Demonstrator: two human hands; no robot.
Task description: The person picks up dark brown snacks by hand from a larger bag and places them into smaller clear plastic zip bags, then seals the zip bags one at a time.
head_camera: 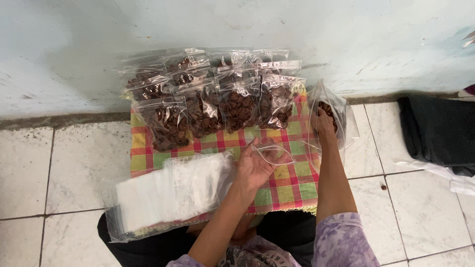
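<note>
My left hand (255,165) holds a small empty clear bag (273,152), palm up, over a checked cloth (284,185). My right hand (322,123) reaches into a large clear bag (346,123) of brown pieces at the cloth's right edge; its fingers are buried among the pieces. Several small filled bags (217,94) of the same brown pieces lie in rows at the cloth's far end, against the wall. A stack of empty clear bags (168,195) lies to the left of my left arm.
The cloth lies on a white tiled floor (54,168) beside a pale wall (247,24). A black bag (438,131) sits on the floor at the right, with a white sheet (457,180) under it.
</note>
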